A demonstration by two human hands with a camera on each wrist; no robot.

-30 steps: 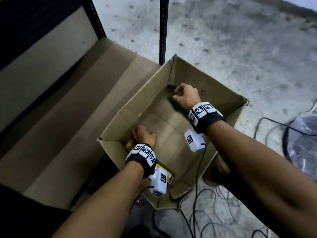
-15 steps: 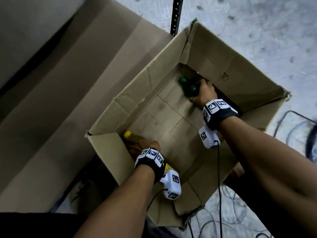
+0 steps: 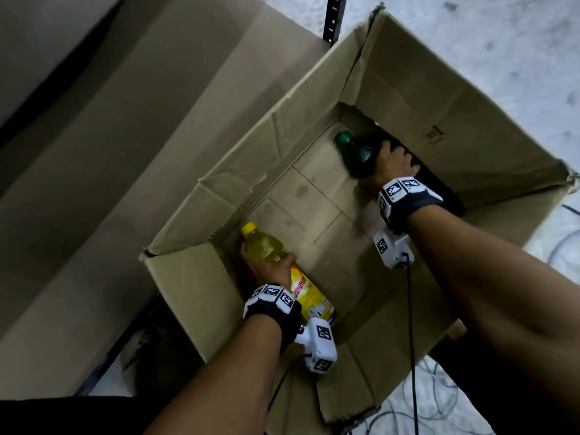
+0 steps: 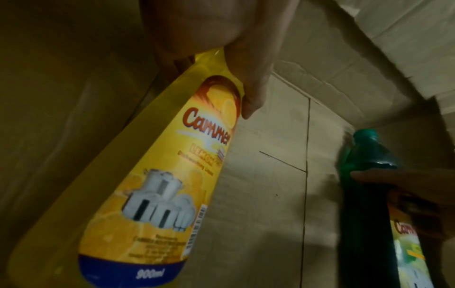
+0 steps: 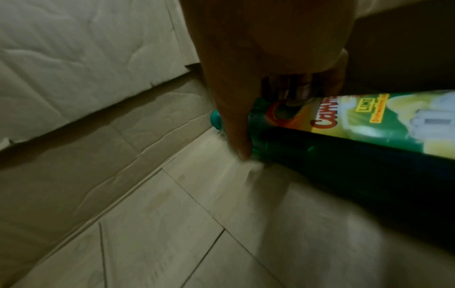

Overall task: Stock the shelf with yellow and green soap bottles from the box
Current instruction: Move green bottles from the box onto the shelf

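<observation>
Pickup is the step in hand: inside the box [image 3: 470, 98], left hand [image 3: 270, 271] grips the yellow bottle [image 3: 266, 246], right hand [image 3: 392, 164] the green bottle [image 3: 354, 152]; lifting both clear to the shelf should follow.

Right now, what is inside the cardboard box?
Two soap bottles: a yellow bottle gripped by the left hand, a green bottle gripped by the right hand. Arms hide parts of the cardboard box floor.

yellow bottle [image 3: 266, 246] with orange-yellow label, blue band; dark green bottle [image 3: 356, 152], perhaps teal cap; brown box [image 3: 439, 98].
</observation>
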